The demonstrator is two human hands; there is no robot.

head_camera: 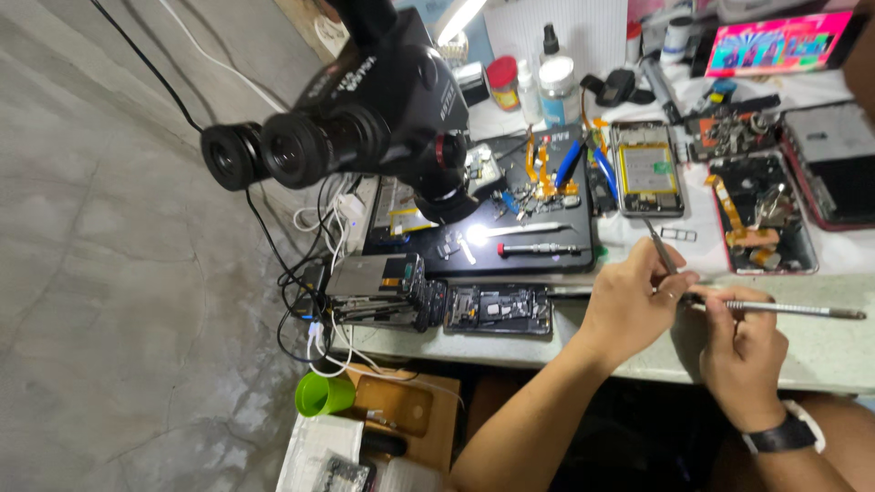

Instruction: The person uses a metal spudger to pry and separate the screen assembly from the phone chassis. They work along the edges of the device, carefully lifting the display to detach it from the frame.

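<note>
The microscope (pixel 383 100) is cut off at the top edge. The right hand (pixel 743 351) hides the near end of a thin metal tool (pixel 793 310). The left hand (pixel 633 301) covers the tweezers' (pixel 661 246) grip. Small parts on the black mat (pixel 538 260) are too small to identify.

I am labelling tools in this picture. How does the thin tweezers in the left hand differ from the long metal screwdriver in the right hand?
The thin dark tweezers point up and away, toward the opened phones; the long metal screwdriver lies nearly level, pointing right. The tweezers look shorter and darker, the screwdriver longer and silvery. Left hand and right hand each hold one, close together, above the table edge.
</note>
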